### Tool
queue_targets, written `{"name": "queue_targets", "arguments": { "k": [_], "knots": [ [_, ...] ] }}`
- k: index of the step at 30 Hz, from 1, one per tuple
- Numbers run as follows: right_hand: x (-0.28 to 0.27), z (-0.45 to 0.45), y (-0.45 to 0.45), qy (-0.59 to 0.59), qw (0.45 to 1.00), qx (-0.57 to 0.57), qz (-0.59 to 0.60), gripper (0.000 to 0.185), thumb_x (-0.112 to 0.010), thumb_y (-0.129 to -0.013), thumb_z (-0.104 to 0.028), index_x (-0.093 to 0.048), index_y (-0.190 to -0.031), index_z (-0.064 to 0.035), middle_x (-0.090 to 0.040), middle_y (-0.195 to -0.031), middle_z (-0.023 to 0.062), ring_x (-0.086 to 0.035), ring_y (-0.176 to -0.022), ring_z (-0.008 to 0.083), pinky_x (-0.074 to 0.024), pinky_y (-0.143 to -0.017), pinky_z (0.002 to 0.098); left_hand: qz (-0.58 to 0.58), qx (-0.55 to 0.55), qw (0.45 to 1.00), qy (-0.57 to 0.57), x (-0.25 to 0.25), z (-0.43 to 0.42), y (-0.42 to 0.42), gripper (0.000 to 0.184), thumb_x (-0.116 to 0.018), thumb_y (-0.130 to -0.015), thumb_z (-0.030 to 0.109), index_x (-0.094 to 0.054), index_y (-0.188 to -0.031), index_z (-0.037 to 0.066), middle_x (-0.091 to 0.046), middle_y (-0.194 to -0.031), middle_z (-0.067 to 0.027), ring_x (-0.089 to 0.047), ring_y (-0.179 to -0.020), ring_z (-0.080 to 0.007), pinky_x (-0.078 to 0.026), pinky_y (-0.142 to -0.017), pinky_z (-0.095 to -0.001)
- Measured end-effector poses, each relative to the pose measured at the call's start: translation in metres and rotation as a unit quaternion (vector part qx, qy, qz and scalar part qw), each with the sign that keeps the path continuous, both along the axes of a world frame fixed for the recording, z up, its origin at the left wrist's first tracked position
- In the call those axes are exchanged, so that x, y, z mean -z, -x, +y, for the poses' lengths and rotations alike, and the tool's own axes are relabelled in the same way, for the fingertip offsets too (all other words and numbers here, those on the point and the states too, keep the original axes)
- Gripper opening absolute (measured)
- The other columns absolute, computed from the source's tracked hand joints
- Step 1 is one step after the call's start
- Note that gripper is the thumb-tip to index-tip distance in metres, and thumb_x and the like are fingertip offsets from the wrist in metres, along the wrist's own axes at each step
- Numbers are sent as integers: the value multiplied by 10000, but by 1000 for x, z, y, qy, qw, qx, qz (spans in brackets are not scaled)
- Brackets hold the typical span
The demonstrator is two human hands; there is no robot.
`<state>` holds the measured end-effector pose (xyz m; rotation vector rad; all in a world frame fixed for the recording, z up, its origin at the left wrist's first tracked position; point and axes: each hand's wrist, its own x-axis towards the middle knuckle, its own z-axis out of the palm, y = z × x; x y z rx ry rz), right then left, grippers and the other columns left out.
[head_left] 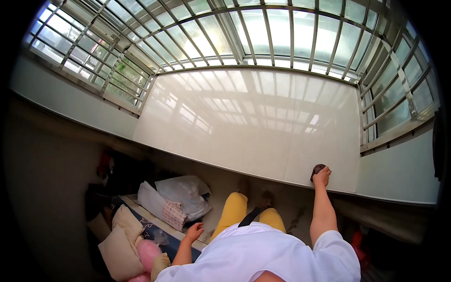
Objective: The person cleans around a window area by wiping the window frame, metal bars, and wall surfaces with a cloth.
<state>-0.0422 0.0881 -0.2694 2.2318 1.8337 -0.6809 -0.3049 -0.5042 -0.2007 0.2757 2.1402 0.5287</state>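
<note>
My right hand (322, 177) is closed on a bunched dark brown cloth (317, 170). It presses the cloth against the glossy beige sill slab (225, 127), near the slab's front right edge. Part of the cloth is hidden under my fingers. Low at my side, my left hand (194, 231) hangs with loosely bent fingers and nothing in it. Nearest to that hand are a pink-patterned cloth (174, 216) and a clear plastic bag (183, 192) on the low bedding.
Metal window bars (268, 37) enclose the slab at the back and both sides. A cream cushion (120, 251) and a pink round object (148, 254) lie at the lower left. Red items (359, 244) sit in shadow under the ledge on the right.
</note>
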Motion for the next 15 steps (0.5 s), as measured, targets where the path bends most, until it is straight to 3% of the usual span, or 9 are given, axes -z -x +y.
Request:
{"name": "queue_targets", "arguments": {
  "k": [7, 10, 13, 15],
  "knots": [
    [2, -1, -6, -22, 999, -30, 31, 549, -686, -769, -128, -357, -1201, -44, -416, -1269, 186, -558, -1073, 348, -504, -882, 415, 41, -4, 998, 45, -29, 0, 3, 430, -642, -844, 213, -558, -1238, 60, -652, -1085, -135, -627, -992, -244, -491, -844, -346],
    [-3, 0, -6, 9, 999, -43, 25, 640, -709, -762, -117, -311, -1258, -41, -376, -1305, 196, -546, -1100, 341, -500, -896, 406, 72, -25, 994, 73, -46, -5, 9, 442, -641, -842, 198, -549, -1252, 63, -655, -1066, -135, -629, -978, -239, -493, -833, -345],
    [6, -3, -5, -30, 998, -39, 24, 530, -676, -774, -113, -355, -1188, -35, -431, -1240, 193, -569, -1054, 351, -511, -865, 415, 118, -43, 991, 52, -39, -47, 20, 442, -638, -838, 178, -547, -1256, 64, -659, -1039, -135, -629, -955, -236, -501, -807, -351],
    [10, -1, -2, -30, 999, -26, 28, 533, -673, -777, -108, -349, -1195, -38, -427, -1241, 190, -565, -1063, 351, -509, -870, 415, 96, -124, 987, 41, -47, -64, 22, 441, -634, -836, 160, -547, -1258, 64, -661, -1021, -127, -641, -919, -228, -508, -777, -355]
  ]
}}
